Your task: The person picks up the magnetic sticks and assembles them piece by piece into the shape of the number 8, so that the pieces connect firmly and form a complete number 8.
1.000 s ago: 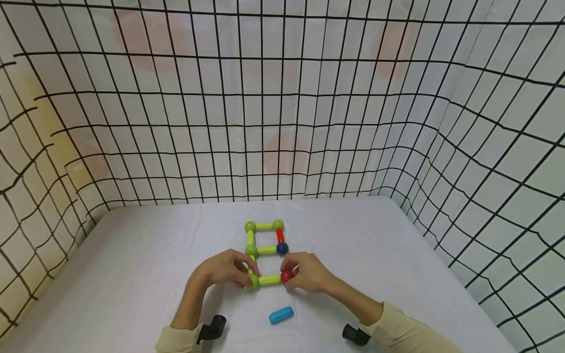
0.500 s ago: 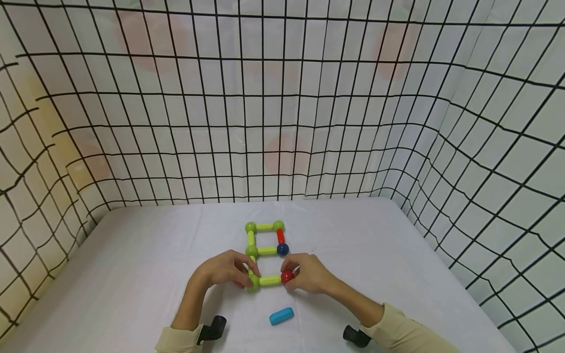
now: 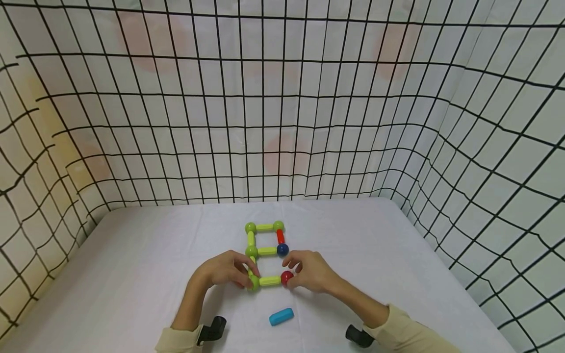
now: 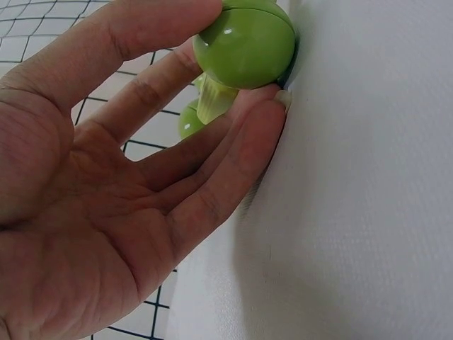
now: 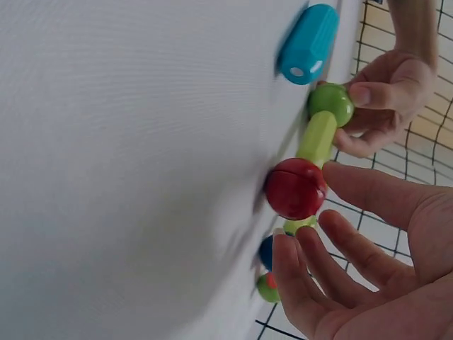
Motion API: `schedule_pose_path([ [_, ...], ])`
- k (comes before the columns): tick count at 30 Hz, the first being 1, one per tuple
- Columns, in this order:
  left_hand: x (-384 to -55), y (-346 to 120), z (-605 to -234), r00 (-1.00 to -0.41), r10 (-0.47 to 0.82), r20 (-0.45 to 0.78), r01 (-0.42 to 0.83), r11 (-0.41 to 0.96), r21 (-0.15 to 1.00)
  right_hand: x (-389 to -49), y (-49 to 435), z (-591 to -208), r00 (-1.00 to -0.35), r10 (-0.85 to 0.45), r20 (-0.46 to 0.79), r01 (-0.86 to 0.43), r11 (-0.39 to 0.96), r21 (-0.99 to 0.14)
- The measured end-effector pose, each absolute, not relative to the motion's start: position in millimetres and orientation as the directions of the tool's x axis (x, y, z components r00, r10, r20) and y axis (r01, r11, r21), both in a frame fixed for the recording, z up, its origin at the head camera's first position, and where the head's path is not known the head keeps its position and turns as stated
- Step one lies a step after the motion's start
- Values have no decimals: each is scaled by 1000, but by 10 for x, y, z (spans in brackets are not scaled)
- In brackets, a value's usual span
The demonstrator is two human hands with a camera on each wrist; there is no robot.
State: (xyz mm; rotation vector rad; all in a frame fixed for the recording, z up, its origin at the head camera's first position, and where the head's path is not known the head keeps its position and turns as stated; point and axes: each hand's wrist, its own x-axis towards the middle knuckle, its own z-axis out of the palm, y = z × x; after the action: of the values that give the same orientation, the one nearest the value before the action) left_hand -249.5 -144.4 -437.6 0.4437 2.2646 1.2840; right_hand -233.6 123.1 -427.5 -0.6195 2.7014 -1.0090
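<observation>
A flat frame of magnetic rods and balls lies on the white table. My left hand [image 3: 227, 269] pinches the near-left green ball [image 4: 244, 46] between thumb and fingers. From it a yellow-green rod [image 3: 270, 281] runs to a red ball [image 5: 296, 189] at the near-right corner. My right hand [image 3: 311, 271] is spread loosely beside the red ball, thumb tip at its edge and the other fingers lifted away. A dark blue ball [image 3: 282, 249] sits farther back, joined by a red rod [image 3: 280, 236] to the far-right green ball [image 3: 278, 225].
A loose blue rod [image 3: 281, 316] lies on the table [image 3: 375, 255] nearer than the frame. Black netting [image 3: 265, 125] over white sheeting stands behind the table and along both sides. Each wrist carries a black camera mount [image 3: 214, 328].
My right fingers have come off the red ball and spread, with the hand shifting slightly. The left hand keeps its place on the green ball.
</observation>
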Motion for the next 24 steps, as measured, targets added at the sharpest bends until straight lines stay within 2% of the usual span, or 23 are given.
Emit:
schedule_pose_path([
  [5, -2484, -1448, -4374, -826, 503, -256, 40, 505, 862, -2273, 1209, -4211, -885, -465, 12, -354, 657, -666],
  [10, -2478, -1446, -4371, -826, 503, -254, 42, 505, 862, -2179, 1154, -4165, -847, -532, 8, -390, 609, -690],
  [17, -2473, -1446, -4361, -822, 510, -251, 36, 488, 872, -2105, 1092, -4137, -795, -604, -56, -392, 581, -713],
  [24, -2469, -1446, -4358, -826, 504, -252, 33, 489, 871, -2056, 1076, -4143, -714, -690, -116, -438, 571, -695],
])
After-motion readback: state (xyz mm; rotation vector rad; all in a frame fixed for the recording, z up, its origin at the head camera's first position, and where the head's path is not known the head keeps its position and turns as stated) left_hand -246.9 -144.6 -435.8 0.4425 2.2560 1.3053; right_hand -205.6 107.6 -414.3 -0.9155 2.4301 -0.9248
